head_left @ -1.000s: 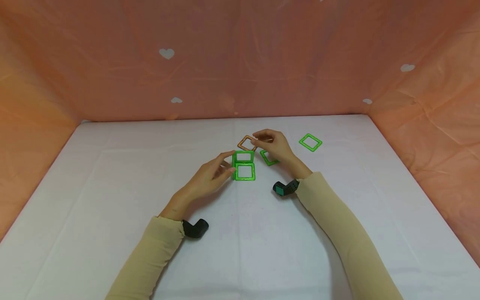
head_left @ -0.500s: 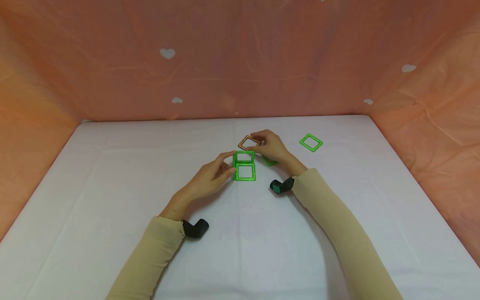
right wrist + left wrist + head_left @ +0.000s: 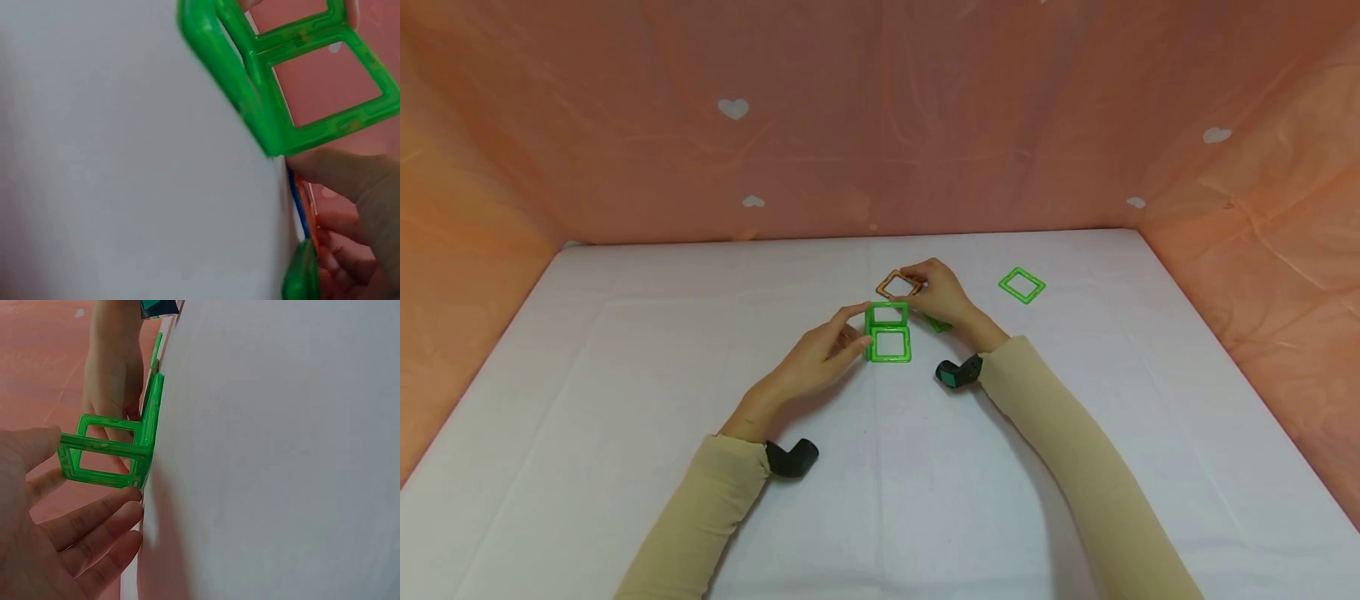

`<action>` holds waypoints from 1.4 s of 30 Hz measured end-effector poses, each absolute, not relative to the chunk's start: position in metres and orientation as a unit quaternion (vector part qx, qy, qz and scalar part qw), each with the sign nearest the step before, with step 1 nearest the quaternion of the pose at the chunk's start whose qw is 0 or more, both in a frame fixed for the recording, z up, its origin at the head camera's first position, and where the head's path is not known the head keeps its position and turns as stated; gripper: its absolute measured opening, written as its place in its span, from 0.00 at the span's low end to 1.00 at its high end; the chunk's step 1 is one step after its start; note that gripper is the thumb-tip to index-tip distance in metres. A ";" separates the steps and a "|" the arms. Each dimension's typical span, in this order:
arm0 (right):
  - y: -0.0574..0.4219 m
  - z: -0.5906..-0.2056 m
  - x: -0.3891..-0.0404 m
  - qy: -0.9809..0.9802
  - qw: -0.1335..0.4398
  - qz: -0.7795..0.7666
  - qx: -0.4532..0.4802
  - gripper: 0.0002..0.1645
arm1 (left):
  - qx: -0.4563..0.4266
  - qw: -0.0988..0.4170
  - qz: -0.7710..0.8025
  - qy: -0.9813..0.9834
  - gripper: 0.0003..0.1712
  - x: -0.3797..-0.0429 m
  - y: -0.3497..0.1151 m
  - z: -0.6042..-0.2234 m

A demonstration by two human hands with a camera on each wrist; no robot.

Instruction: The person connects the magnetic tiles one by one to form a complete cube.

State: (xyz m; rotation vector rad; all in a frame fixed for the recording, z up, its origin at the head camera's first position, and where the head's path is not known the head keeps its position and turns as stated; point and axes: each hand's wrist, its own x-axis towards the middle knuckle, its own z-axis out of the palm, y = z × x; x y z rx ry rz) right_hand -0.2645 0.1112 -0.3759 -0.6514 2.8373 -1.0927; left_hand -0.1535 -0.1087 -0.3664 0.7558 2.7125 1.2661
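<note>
Several green square magnetic tiles are joined into a small structure (image 3: 890, 326), one tile flat and others upright. My left hand (image 3: 808, 358) holds its left side between thumb and fingertips, other fingers spread below in the left wrist view. Just beyond the structure lies an orange square magnetic tile (image 3: 886, 280). My right hand (image 3: 943, 292) pinches this tile at its right side. In the right wrist view a blue edge (image 3: 298, 199) runs along the orange one. Partly hidden under the right hand is a loose green tile (image 3: 938, 325).
Another green square tile (image 3: 1009, 276) lies apart at the back right of the white tabletop (image 3: 880, 500). An orange cloth with pale hearts (image 3: 880, 125) encloses the back and sides. Each wrist wears a black camera mount.
My right hand has moved slightly left and taken hold of the orange tile, covering more of the loose green tile. The left hand and green structure have stayed put.
</note>
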 end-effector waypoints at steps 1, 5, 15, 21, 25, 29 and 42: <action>0.111 -0.375 -0.265 0.914 0.017 -0.347 -0.208 0.32 | 0.245 0.027 0.410 0.878 0.29 -0.154 -0.108 -0.367; 0.108 -0.372 -0.265 0.923 0.031 -0.338 -0.184 0.33 | 0.244 0.029 0.411 0.878 0.29 -0.155 -0.108 -0.368; 0.108 -0.366 -0.261 0.934 0.037 -0.324 -0.146 0.35 | 0.254 0.026 0.406 0.877 0.29 -0.157 -0.108 -0.369; 0.117 -0.366 -0.257 0.927 0.004 -0.341 -0.157 0.33 | 0.251 0.028 0.406 0.878 0.29 -0.156 -0.107 -0.367; 0.123 -0.365 -0.254 0.921 -0.006 -0.360 -0.150 0.34 | 0.248 0.030 0.405 0.880 0.29 -0.156 -0.106 -0.366; 0.130 -0.364 -0.251 0.914 -0.010 -0.379 -0.143 0.35 | 0.247 0.028 0.404 0.880 0.29 -0.156 -0.106 -0.367; 0.144 -0.366 -0.235 0.870 -0.017 -0.462 -0.171 0.34 | 0.233 0.032 0.406 0.883 0.30 -0.157 -0.108 -0.369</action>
